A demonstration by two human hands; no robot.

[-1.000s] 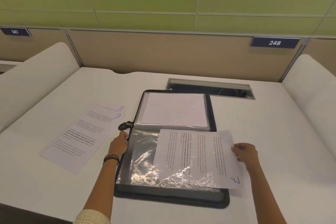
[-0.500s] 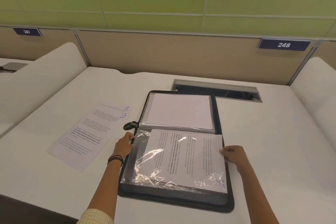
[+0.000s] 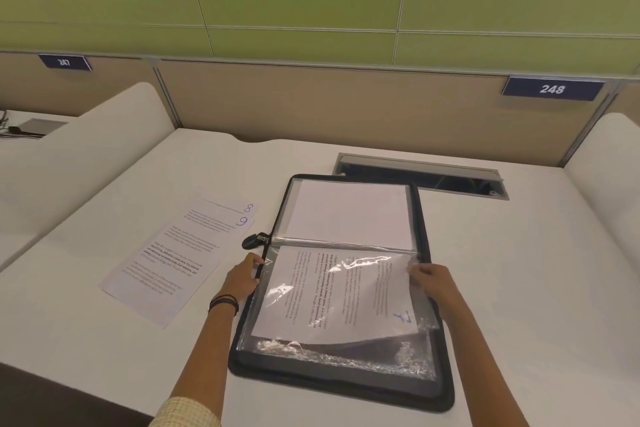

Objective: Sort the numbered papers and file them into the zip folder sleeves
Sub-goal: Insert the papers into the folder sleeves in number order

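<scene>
Paper 7 (image 3: 332,295) lies inside the clear sleeve (image 3: 311,348) of the open zip folder (image 3: 446,378) on the surface (image 3: 104,340), its right edge pinched by the right hand (image 3: 429,279), while the left hand (image 3: 242,279) grips the folder's left edge.
</scene>
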